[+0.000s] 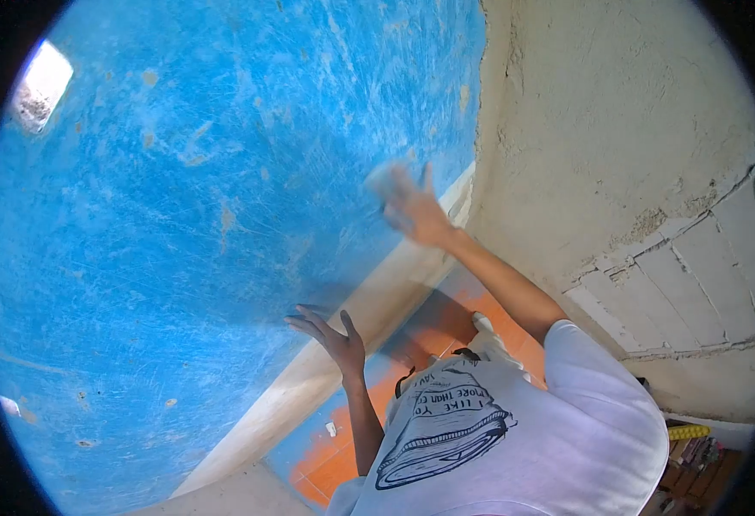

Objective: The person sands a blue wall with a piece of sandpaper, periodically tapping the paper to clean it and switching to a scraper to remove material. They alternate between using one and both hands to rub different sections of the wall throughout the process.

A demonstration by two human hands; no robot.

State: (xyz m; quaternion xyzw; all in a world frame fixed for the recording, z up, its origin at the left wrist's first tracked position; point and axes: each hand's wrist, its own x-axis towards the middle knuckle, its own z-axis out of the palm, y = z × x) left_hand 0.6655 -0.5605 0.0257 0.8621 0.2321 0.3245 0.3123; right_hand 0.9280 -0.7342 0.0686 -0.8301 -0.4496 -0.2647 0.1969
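Observation:
Scratched blue paint with pale worn spots covers the wall (223, 172). My right hand (416, 211) is against its right part and smeared by motion; a pale, flat piece (382, 182) shows at its fingers, too blurred to name. Lower and to the left, my left hand (334, 342) has its fingers spread, with the fingertips at the blue surface and nothing held. Below both hands runs a cream band (309, 370) along the foot of the wall.
On the right stands a rough grey plaster wall (592, 129) with exposed blocks (696, 284). The orange floor (334, 469) has blue dust and a small white scrap (331, 428) on it. A yellow object (689, 432) and stacked items lie lower right. An opening (44, 82) is upper left.

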